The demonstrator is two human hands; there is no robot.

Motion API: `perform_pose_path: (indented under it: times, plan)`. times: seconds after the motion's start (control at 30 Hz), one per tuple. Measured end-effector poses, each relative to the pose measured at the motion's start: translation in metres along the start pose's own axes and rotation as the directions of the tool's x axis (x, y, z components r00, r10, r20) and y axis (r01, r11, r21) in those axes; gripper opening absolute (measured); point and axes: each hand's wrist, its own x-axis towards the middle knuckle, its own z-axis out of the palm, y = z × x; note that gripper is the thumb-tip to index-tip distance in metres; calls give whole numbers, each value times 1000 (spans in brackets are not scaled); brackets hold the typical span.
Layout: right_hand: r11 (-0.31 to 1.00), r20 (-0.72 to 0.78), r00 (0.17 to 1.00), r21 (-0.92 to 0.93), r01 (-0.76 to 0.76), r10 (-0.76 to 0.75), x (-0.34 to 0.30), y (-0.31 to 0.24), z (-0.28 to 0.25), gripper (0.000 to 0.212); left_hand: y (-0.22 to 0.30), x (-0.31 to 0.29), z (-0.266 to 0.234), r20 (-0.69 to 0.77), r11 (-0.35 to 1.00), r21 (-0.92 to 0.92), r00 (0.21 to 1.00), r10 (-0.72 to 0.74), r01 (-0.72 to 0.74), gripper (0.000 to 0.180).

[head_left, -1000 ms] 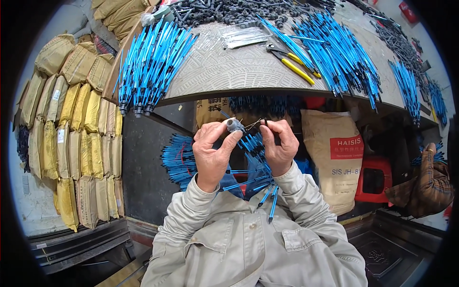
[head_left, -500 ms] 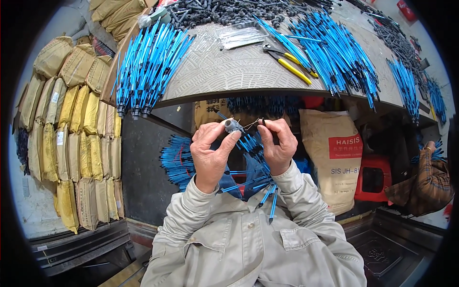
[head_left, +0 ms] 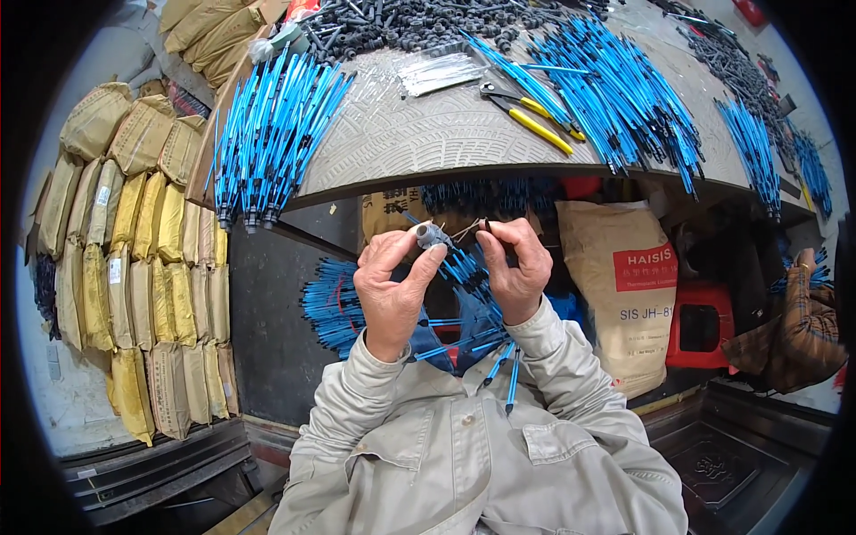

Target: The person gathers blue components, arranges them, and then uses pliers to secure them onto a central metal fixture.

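Between the thumb and fingers of my left hand [head_left: 390, 290] is a grey plastic fitting [head_left: 430, 235], its round open end turned toward me. My right hand [head_left: 519, 278] is closed in a pinch to its right, on thin light strands [head_left: 465, 233] that run across to the fitting; a small dark piece shows at the fingertips. How the strands join the fitting is too small to tell. Below both hands, a bunch of thin blue rods with black ends [head_left: 468, 272] lies on my lap, partly hidden by the hands.
On the table [head_left: 392, 134] ahead are piles of blue rods [head_left: 276, 134], yellow-handled pliers [head_left: 539, 129], a clear tray of white sticks [head_left: 441, 73] and a heap of black fittings [head_left: 392, 27]. Stacked sacks [head_left: 143, 267] stand left, a paper sack [head_left: 615, 330] right, near another person's sleeve [head_left: 807, 330].
The view has shifted slightly. My hands keep almost the same place and grip; the right fingertips and the strands have moved only a little.
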Motion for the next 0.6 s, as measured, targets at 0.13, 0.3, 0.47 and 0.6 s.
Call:
perform_pose_path:
  times: [0.13, 0.3, 0.47, 0.6]
  plan:
    - [1000, -14, 1000, 4, -10, 10, 0, -1, -2, 17, 2, -1, 1, 0, 999, 37, 1000, 16, -16, 25]
    - [996, 41, 996, 34, -84, 82, -1, -2, -1, 14, 2, 1, 2, -5, 1000, 22, 1000, -11, 11, 25]
    - [997, 46, 997, 21, -68, 67, -4, -1, 1, 18, 0, 0, 1, -22, 1000, -5, 1000, -21, 21, 25]
    - [999, 55, 998, -34, 18, -17, -7, 2, 0, 25, -7, -1, 0, -34, 1000, -7, 999, -23, 23, 25]
